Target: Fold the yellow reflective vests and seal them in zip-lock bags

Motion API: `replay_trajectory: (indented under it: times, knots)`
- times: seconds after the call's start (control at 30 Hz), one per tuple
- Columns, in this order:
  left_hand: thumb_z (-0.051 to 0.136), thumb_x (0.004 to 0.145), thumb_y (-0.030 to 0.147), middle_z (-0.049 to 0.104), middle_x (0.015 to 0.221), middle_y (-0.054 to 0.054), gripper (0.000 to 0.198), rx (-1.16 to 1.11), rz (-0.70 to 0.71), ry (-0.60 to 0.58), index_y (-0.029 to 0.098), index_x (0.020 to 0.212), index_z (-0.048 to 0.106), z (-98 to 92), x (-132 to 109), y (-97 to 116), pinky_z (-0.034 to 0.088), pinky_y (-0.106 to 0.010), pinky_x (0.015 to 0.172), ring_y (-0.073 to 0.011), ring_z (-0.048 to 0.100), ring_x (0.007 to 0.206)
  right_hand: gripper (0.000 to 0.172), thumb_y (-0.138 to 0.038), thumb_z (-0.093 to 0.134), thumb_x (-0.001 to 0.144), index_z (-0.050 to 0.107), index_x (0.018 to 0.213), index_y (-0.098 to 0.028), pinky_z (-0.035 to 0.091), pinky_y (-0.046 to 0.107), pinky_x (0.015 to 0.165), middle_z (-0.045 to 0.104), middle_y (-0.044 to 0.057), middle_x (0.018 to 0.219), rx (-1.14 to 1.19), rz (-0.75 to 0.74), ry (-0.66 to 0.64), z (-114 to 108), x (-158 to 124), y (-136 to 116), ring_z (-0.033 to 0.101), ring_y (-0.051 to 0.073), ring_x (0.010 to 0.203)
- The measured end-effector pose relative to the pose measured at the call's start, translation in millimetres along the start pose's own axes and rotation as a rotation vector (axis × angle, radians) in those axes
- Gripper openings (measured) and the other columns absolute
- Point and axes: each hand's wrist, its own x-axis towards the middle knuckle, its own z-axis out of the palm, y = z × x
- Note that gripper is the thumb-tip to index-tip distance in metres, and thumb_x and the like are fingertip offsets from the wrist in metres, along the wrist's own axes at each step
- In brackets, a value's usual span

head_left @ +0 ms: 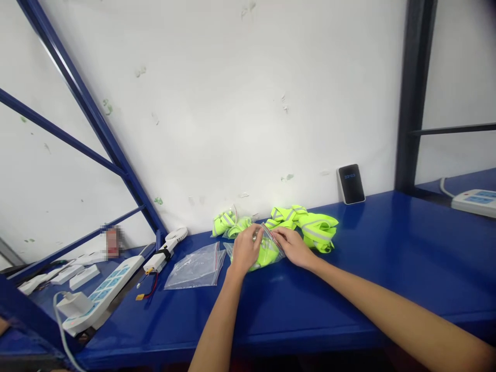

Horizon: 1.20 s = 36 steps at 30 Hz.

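Observation:
Both hands grip the red-striped top edge of a clear zip bag (pixel 267 257) with a neon yellow reflective strap inside. My left hand (pixel 247 250) is closed on the left end of that edge. Farther right along it, the fingers of my right hand (pixel 293 246) pinch the bag. Right behind my hands lie loose neon yellow straps (pixel 318 231) with grey reflective stripes. Behind my left hand are bagged yellow straps (pixel 223 223). Flat clear zip bags (pixel 196 267) lie to the left of my left hand.
All this rests on a blue shelf (pixel 349 289) against a white wall. A white fan (pixel 176 235) and a device with red and yellow connectors (pixel 155 261) lie left. A power strip (pixel 106 292) sits beyond the blue frame. A phone-like clock (pixel 351 184) leans at the back right.

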Motion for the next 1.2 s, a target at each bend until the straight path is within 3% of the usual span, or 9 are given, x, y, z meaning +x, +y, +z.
replay_trajectory:
  times: [0.23, 0.5, 0.9, 1.0, 1.2]
  knots:
    - [0.038, 0.096, 0.034, 0.068, 0.089, -0.002, 0.023, 0.01, 0.039, -0.022, 0.023, 0.094, 0.059, 2.6, -3.2, 3.3, 0.042, -0.027, 0.075, -0.018, 0.063, 0.083, 0.025, -0.04, 0.054, 0.088, 0.064, 0.092, -0.018, 0.044, 0.027, 0.069, 0.064, 0.002, 0.082, 0.193, 0.021, -0.07, 5.1, -1.5, -2.3, 0.056, 0.016, 0.073]
    - [0.033, 0.098, 0.035, 0.066, 0.082, -0.001, 0.025, 0.021, 0.012, -0.006, 0.024, 0.108, 0.053, 2.1, -6.0, 4.3, 0.042, -0.028, 0.071, -0.0182, 0.063, 0.077, 0.026, -0.038, 0.058, 0.083, 0.072, 0.086, -0.016, 0.048, 0.031, 0.072, 0.072, 0.005, 0.084, 0.191, 0.081, 0.016, 8.6, -2.6, -6.0, 0.063, 0.02, 0.076]
    - [0.03, 0.098, 0.032, 0.065, 0.087, -0.002, 0.027, 0.02, 0.043, -0.044, 0.023, 0.106, 0.054, 2.8, -4.3, 6.1, 0.042, -0.027, 0.073, -0.0173, 0.061, 0.078, 0.027, -0.039, 0.061, 0.081, 0.075, 0.087, -0.016, 0.049, 0.032, 0.07, 0.075, 0.006, 0.084, 0.174, 0.121, 0.051, 10.0, -3.9, -4.5, 0.066, 0.022, 0.073]
    - [0.035, 0.097, 0.034, 0.065, 0.082, -0.001, 0.023, 0.002, 0.017, -0.045, 0.023, 0.105, 0.054, 2.0, -4.1, 6.9, 0.042, -0.027, 0.071, -0.0168, 0.061, 0.075, 0.026, -0.037, 0.059, 0.083, 0.075, 0.087, -0.017, 0.049, 0.031, 0.069, 0.075, 0.006, 0.084, 0.168, 0.108, 0.044, 9.1, -5.2, -5.3, 0.066, 0.021, 0.073]
    - [0.041, 0.095, 0.035, 0.067, 0.092, -0.002, 0.022, -0.102, 0.071, -0.096, 0.021, 0.094, 0.057, -0.4, -2.3, 7.3, 0.044, -0.027, 0.077, -0.0163, 0.061, 0.082, 0.027, -0.037, 0.057, 0.085, 0.074, 0.083, -0.017, 0.048, 0.029, 0.067, 0.073, 0.004, 0.079, 0.16, 0.056, 0.044, 7.0, -7.9, -8.3, 0.064, 0.019, 0.07]
